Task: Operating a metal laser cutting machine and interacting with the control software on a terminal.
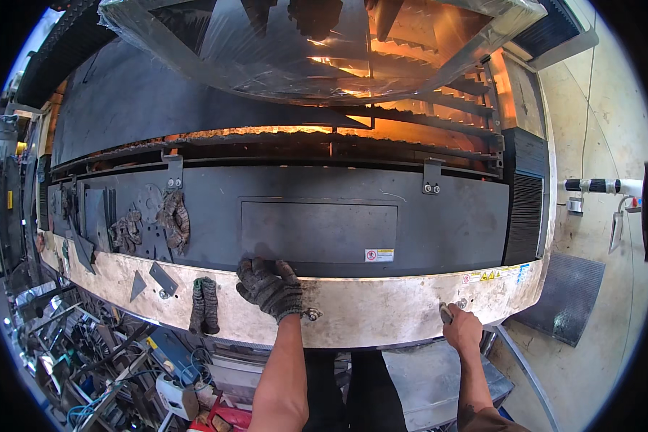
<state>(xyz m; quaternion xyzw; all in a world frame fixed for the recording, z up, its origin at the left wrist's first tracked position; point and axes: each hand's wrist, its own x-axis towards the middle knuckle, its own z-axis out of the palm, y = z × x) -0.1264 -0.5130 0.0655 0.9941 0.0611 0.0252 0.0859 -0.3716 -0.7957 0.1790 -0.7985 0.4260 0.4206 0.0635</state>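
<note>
My left hand [270,288], in a dirty grey knitted glove, rests palm down on the pale, scuffed front ledge [381,309] of a large metal machine. Its fingers are slightly spread and nothing shows in them. Farther right, my bare right hand [464,330] is at the outer edge of the same ledge. The fingers are closed around a small grey-brown piece [446,314], whose kind is mostly hidden by the grip. Between the hands, a bolt [311,315] sticks out beside my left wrist.
A plastic-wrapped frame [252,83] hangs over the glowing orange slatted bed [425,133]. A dark sheet [144,115] covers its left side. Worn gloves [204,306] and flat metal offcuts [163,278] lie left on the ledge. Scrap [86,338] fills the lower left; a mat [561,299] lies right.
</note>
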